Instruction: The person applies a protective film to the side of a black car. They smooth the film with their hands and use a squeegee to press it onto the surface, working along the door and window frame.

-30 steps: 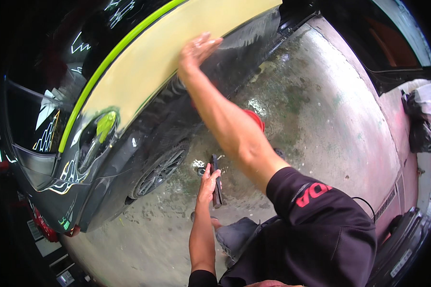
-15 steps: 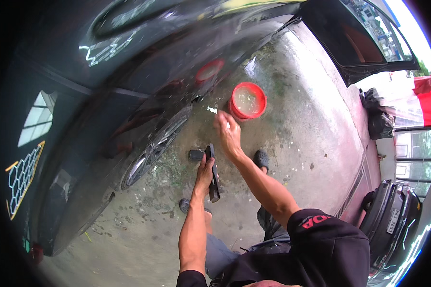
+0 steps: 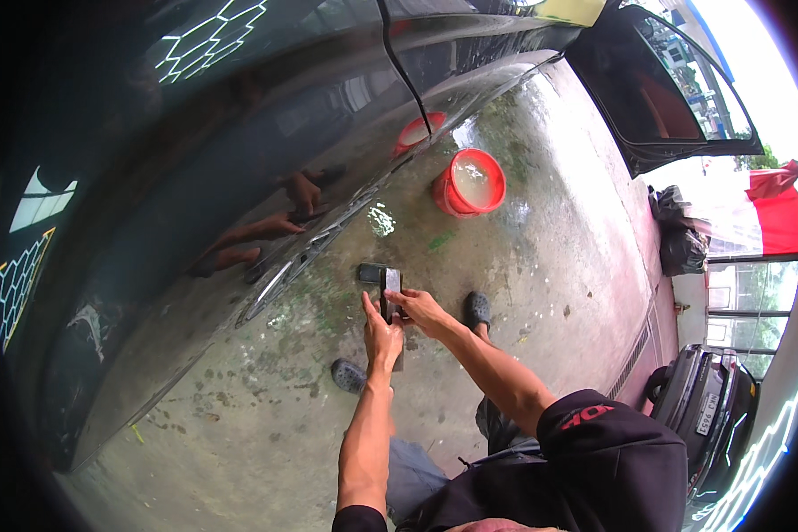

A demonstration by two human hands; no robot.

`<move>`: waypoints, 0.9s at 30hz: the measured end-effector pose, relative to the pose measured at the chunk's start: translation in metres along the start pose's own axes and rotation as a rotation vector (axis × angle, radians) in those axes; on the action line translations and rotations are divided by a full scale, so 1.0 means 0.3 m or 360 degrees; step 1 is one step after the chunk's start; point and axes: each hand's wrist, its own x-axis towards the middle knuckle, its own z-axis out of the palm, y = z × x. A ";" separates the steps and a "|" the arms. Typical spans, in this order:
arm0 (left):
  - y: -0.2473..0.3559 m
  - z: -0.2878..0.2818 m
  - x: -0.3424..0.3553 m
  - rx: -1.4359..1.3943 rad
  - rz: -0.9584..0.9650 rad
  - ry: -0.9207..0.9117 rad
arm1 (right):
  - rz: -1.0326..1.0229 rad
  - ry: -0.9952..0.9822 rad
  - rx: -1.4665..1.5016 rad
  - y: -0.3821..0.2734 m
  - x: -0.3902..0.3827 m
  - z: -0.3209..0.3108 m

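My left hand (image 3: 382, 335) grips a long dark block (image 3: 392, 282) with a greyish top, held out in front of me above the concrete floor. My right hand (image 3: 418, 308) is on the same block, its fingers wrapped near the upper half. Just left of the block's top end is a small dark rectangular object (image 3: 370, 273), seemingly on the floor. Beyond my hands stands a red bucket (image 3: 449, 199) of cloudy water. The glossy dark car body (image 3: 168, 248) runs along my left, reflecting my arms and the bucket, with a pale yellow patch (image 3: 576, 12) at the top.
An open car door (image 3: 625, 97) hangs at the upper right. At the right are black bags (image 3: 683, 244), red-and-white sheeting (image 3: 776, 222) and a second dark car (image 3: 700, 399). A drain grate (image 3: 629, 359) crosses the floor. My dark clogs (image 3: 348, 376) are below.
My right hand has left the pale panel, come down and taken hold of the block beside my left hand. The view has tilted down from the panel to show the bucket and floor.
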 end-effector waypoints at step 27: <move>2.316 -0.186 0.289 0.2207 0.2293 0.0087 | -0.1442 0.1027 0.1574 -1.404 -0.427 -0.178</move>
